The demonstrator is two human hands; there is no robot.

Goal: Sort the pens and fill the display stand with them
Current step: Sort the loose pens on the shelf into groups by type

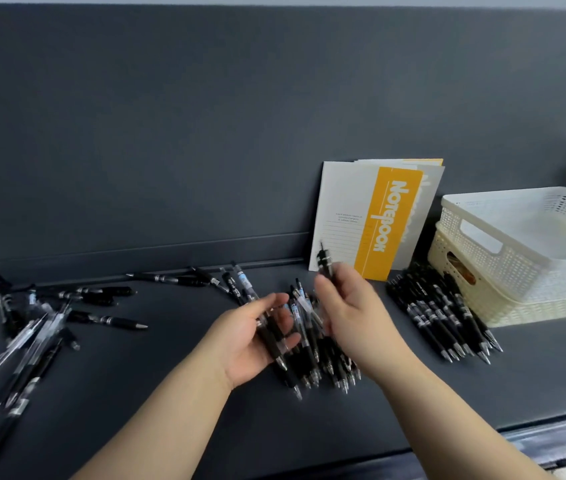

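Observation:
Black pens lie in groups on a dark shelf (pixel 177 403). My left hand (pixel 250 344) is palm-up over the middle pile (pixel 323 362) and holds a black pen (pixel 276 348) across its fingers. My right hand (pixel 354 313) pinches another black pen (pixel 324 261), which sticks up in front of the notebooks. A neat row of pens (pixel 444 317) lies to the right. More pens are scattered at the left (pixel 28 337) and along the back (pixel 202 280). No display stand is in view.
Notebooks with a yellow band (pixel 371 216) lean against the dark back panel. Two stacked white and cream lattice baskets (pixel 516 251) stand at the right. The shelf's front edge runs along the lower right.

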